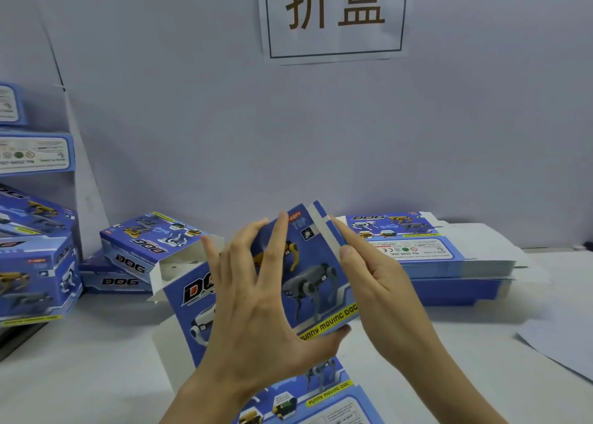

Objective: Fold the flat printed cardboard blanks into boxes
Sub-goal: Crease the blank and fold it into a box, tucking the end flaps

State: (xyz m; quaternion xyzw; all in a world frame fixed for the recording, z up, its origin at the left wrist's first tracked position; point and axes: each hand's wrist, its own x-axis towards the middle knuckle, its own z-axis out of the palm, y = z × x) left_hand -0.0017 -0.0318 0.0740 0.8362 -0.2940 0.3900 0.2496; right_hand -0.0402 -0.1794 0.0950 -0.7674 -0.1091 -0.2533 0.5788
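**Student:** What are the fingers doing?

**Tutor:** The fingers of the left hand are straight and spread wide. They lie flat against the printed front of the cardboard blank. The left thumb reaches to the blank's lower edge, at the yellow strip. The right hand takes the blank's right edge. Its thumb lies on the printed side and its index finger runs up along the narrow white-and-blue side flap, so the edge sits pinched between them. The other right fingers are hidden behind the card.

**Student:** Where is the blank itself?

**Tutor:** It is held up between both hands above the table, tilted, with its printed face toward the viewer. Whether it has opened into a tube cannot be told. A second blank lies flat on the table beneath the wrists, at the near edge.

**Student:** And around them?

**Tutor:** To the right, behind the right hand, a stack of flat blanks rests on the table. To the left, a folded box with one end open lies tilted on a lower box. Farther left stands a pile of boxes. A white sheet lies at the table's right side. A paper sign with two large characters hangs on the wall.
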